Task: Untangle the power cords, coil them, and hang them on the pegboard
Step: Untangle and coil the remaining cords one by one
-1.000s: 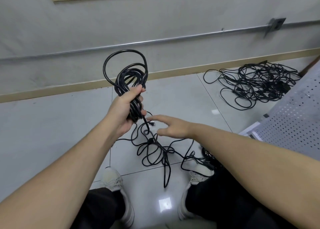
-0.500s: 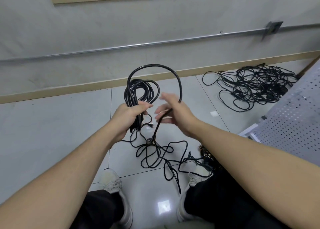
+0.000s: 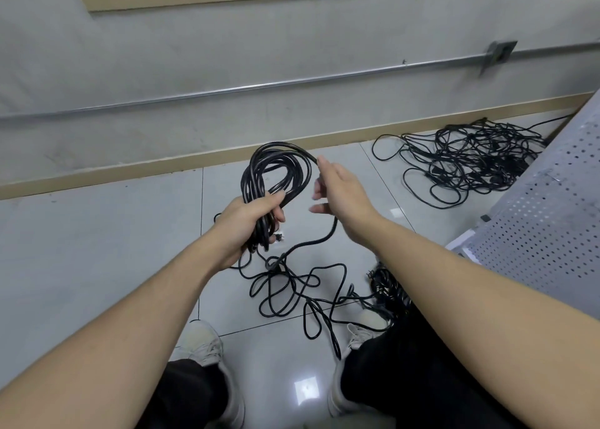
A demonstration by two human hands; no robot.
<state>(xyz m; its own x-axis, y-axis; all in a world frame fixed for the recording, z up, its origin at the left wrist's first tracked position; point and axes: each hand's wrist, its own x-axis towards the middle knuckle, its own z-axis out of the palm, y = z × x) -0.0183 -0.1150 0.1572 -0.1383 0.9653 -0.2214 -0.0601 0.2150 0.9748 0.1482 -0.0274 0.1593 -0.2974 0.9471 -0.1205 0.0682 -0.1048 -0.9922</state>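
Head view shows the left hand [image 3: 250, 224] gripping the coiled cord [image 3: 276, 175] upright so loops stay gathered, while the right hand [image 3: 337, 191], fingers loosely curled round the trailing strand [image 3: 311, 243], feeds another loop

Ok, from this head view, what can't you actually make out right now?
- Right hand: its palm faces away, so the grip on the cord is hidden.
- Coil: its lower part is hidden inside the left hand.
- Far tangle: strands too small to count cords.
- Pegboard: cut off by the right edge; no hooks visible.
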